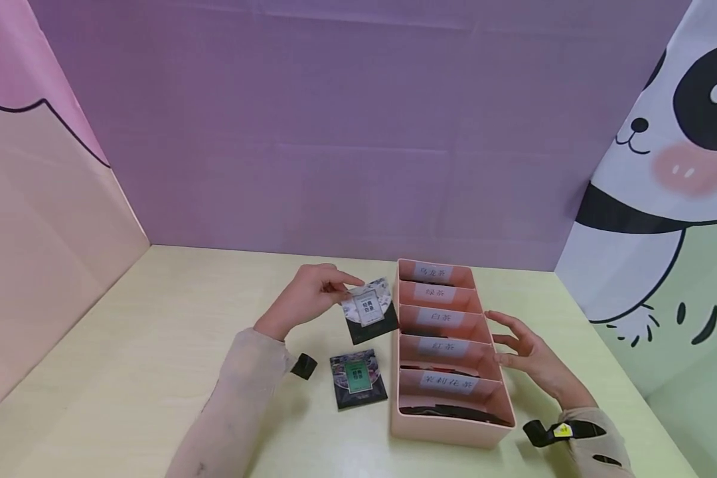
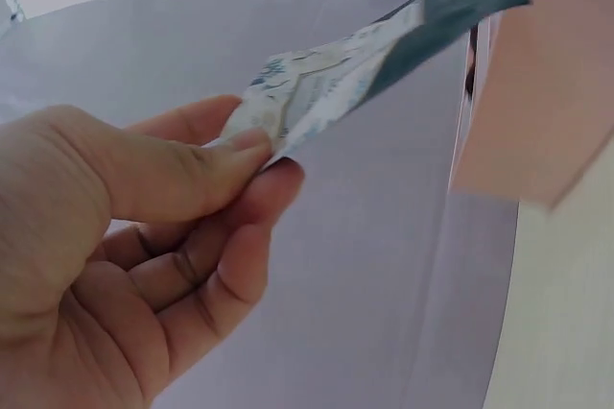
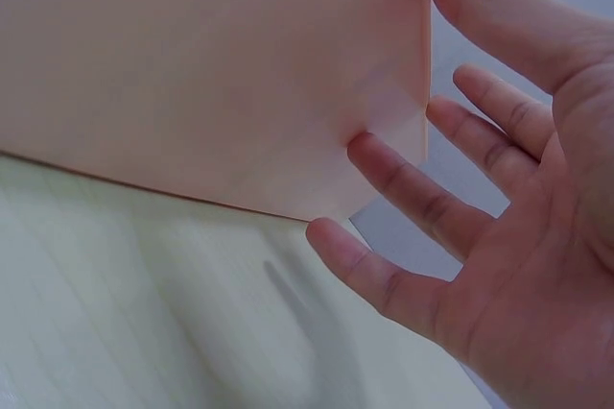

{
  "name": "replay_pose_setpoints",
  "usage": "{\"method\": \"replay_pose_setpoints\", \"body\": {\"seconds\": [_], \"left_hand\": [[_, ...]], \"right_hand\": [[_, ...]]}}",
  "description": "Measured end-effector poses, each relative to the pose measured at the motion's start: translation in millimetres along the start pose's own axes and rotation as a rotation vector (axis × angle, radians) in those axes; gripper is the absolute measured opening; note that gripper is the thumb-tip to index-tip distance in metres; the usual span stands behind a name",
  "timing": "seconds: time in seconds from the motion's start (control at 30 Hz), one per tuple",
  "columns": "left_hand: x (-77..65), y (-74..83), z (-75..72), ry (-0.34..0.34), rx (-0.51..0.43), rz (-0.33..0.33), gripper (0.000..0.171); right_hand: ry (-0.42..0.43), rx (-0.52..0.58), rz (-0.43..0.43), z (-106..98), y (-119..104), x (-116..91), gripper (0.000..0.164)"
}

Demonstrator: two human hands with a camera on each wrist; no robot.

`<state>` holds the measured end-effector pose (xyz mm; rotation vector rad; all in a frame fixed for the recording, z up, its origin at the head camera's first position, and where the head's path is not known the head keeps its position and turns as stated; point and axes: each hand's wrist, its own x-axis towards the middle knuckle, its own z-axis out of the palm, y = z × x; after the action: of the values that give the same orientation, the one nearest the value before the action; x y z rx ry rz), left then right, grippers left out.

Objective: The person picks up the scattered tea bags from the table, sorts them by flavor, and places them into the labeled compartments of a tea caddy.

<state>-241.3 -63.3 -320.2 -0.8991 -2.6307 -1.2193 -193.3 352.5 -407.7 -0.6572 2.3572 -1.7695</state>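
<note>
My left hand (image 1: 311,295) pinches a tea bag packet (image 1: 370,311) by its upper left corner, thumb on top. The packet is white and dark with a pale label, and its right edge comes close to the left wall of a pink divided box (image 1: 451,435). A second packet (image 1: 358,378), dark with a green label, lies on the table below it. My right hand (image 1: 532,358) stands at the box's right side with fingers spread. In the right wrist view, the fingertips (image 3: 360,145) rest against the box's outer wall.
The box has several compartments in a row, each with a white label (image 1: 448,382) in Chinese characters. Dark packets (image 1: 454,413) lie in the nearest compartment. A purple backdrop (image 1: 334,133) rises behind the pale table (image 1: 125,372), and a panda-printed panel (image 1: 651,199) stands on the right.
</note>
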Motion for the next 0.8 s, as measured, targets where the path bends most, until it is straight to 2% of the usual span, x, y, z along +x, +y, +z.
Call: {"method": "replay_pose_setpoints", "body": {"seconds": [0.23, 0.5, 0.7, 0.8], "left_hand": [[30.9, 22.1, 26.4, -0.059, 0.003, 0.092, 0.031], [51.0, 41.3, 51.6, -0.027, 0.032, 0.139, 0.03], [57.4, 52.4, 70.8, -0.08, 0.172, 0.257, 0.032], [58.0, 55.0, 80.9, -0.098, 0.251, 0.353, 0.028]], "right_hand": [[0.021, -0.031, 0.016, -1.3, -1.5, -1.6, 0.065], [0.017, -0.021, 0.001, -2.3, -0.2, 1.2, 0.066], [0.027, -0.043, 0.021, -1.8, 0.7, 2.4, 0.065], [0.025, -0.034, 0.015, -2.1, 1.5, 2.7, 0.065]]}}
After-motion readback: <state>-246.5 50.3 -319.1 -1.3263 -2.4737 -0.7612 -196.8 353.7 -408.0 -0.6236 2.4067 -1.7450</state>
